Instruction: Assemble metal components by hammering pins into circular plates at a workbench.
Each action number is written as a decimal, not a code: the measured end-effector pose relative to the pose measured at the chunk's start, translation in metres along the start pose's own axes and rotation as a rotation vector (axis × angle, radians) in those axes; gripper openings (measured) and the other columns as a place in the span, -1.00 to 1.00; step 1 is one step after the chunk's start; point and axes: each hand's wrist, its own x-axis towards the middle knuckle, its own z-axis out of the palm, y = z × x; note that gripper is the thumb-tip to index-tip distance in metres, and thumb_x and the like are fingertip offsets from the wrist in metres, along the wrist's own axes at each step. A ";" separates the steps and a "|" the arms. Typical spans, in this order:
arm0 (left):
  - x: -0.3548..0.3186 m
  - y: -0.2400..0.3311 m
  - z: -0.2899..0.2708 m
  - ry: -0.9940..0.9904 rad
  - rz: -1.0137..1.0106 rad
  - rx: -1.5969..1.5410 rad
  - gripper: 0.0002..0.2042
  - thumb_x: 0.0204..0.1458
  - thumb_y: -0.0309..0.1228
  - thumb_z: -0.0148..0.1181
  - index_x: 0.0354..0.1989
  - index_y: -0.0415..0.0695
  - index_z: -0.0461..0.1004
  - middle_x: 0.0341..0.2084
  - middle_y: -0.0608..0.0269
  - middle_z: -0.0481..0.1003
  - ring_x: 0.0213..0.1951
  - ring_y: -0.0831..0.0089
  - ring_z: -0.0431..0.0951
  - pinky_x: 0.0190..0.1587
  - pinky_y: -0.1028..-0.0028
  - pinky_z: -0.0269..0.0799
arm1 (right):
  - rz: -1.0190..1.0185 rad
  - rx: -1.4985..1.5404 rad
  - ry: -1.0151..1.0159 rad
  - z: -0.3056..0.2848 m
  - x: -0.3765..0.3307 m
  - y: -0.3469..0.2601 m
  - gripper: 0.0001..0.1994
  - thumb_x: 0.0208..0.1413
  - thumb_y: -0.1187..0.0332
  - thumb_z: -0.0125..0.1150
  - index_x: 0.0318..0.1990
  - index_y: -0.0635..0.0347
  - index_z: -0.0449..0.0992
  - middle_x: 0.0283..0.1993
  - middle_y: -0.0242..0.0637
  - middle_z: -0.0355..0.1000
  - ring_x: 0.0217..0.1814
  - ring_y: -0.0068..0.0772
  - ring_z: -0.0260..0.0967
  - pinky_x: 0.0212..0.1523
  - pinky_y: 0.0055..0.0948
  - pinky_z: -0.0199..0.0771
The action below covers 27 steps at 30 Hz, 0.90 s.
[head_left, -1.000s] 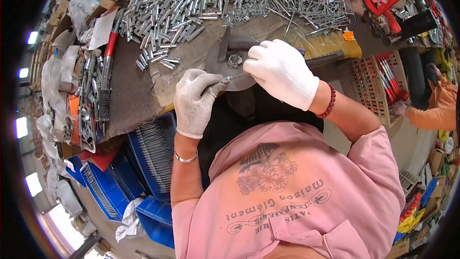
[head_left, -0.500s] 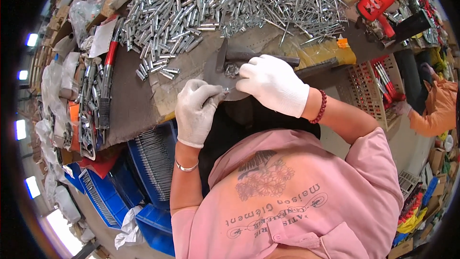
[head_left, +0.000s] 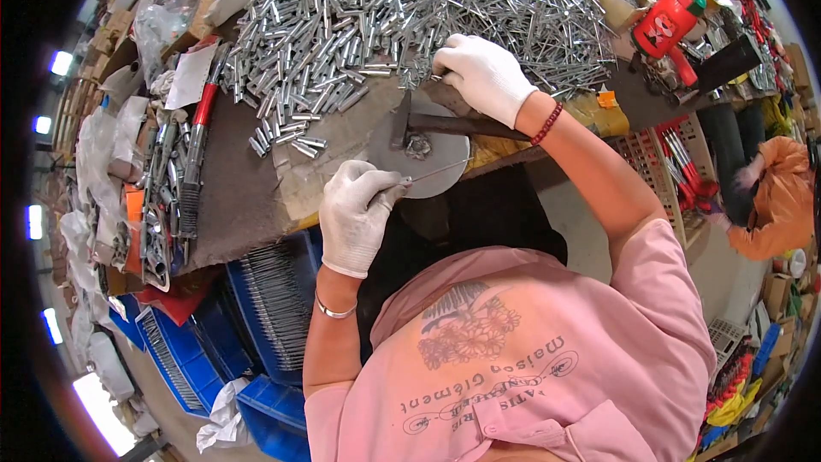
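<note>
My left hand (head_left: 355,218), in a white knitted glove, is closed in a pinch on a thin metal rod (head_left: 440,170) with a short silvery sleeve at the held end. The rod points right over a round grey disc (head_left: 445,181). A hammer (head_left: 466,126) lies across that disc, its head beside a small metal lump (head_left: 418,147). My gloved right hand (head_left: 486,77) is at the front edge of the heap of small metal parts (head_left: 416,67). Its fingers are bent together; what lies between the fingertips is hidden.
Metal tubes (head_left: 321,43) and thin rods (head_left: 547,21) are heaped along the back of the bench. A red bottle (head_left: 665,21) stands at right. Tools (head_left: 175,171) lie at left, above blue bins (head_left: 274,299). A co-worker in an orange garment (head_left: 778,197) is beside a crate (head_left: 637,154).
My right hand has left the rod and moved away and up to the heap's edge. My left hand still holds the rod, now in plain sight over the disc.
</note>
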 end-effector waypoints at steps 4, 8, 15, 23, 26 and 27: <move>0.001 0.000 -0.001 0.018 0.041 0.036 -0.86 -0.05 -0.56 0.55 -0.34 -0.13 0.69 -0.44 0.17 0.54 -0.32 0.17 0.58 -0.24 0.25 0.49 | 0.038 0.000 -0.055 0.005 -0.002 0.005 -0.90 0.21 0.37 0.26 -0.20 0.08 0.67 -0.14 -0.23 0.53 0.01 -0.01 0.54 0.03 -0.11 0.59; 0.001 -0.001 0.000 0.020 0.025 0.016 -0.86 -0.05 -0.55 0.55 -0.34 -0.13 0.69 -0.44 0.17 0.53 -0.33 0.17 0.58 -0.25 0.26 0.49 | 0.084 0.034 0.031 0.005 -0.012 0.013 -0.89 0.24 0.35 0.27 -0.18 0.12 0.67 -0.13 -0.21 0.56 -0.02 -0.02 0.58 0.02 -0.17 0.60; 0.000 -0.003 0.001 0.022 0.015 0.019 -0.87 -0.05 -0.55 0.55 -0.34 -0.13 0.69 -0.43 0.17 0.53 -0.34 0.17 0.58 -0.27 0.27 0.49 | 0.105 0.217 0.002 -0.010 -0.015 0.010 -0.85 0.26 0.44 0.28 -0.10 0.21 0.70 -0.15 -0.14 0.66 -0.10 -0.16 0.65 -0.03 -0.28 0.61; -0.001 -0.004 0.002 0.032 0.044 0.032 -0.85 -0.08 -0.56 0.55 -0.34 -0.12 0.70 -0.42 0.18 0.54 -0.33 0.16 0.59 -0.27 0.25 0.49 | 0.068 0.229 0.056 0.001 -0.015 0.020 -0.77 0.23 0.52 0.26 0.00 0.21 0.71 -0.13 -0.25 0.67 -0.16 -0.39 0.62 -0.05 -0.38 0.61; -0.001 -0.008 0.000 0.022 0.062 0.049 -0.83 -0.10 -0.56 0.55 -0.34 -0.10 0.69 -0.42 0.19 0.54 -0.32 0.15 0.60 -0.26 0.23 0.49 | 0.063 0.346 0.091 -0.001 -0.016 0.008 -0.65 0.22 0.57 0.24 0.13 0.16 0.69 -0.16 -0.33 0.65 -0.17 -0.54 0.57 -0.06 -0.46 0.59; -0.002 -0.009 -0.001 0.022 0.104 0.076 -0.83 -0.10 -0.57 0.55 -0.34 -0.09 0.69 -0.41 0.19 0.54 -0.31 0.14 0.60 -0.26 0.22 0.50 | 0.067 0.458 0.118 -0.006 -0.020 -0.001 -0.59 0.21 0.60 0.23 0.20 0.13 0.67 -0.17 -0.37 0.63 -0.17 -0.61 0.53 -0.07 -0.50 0.58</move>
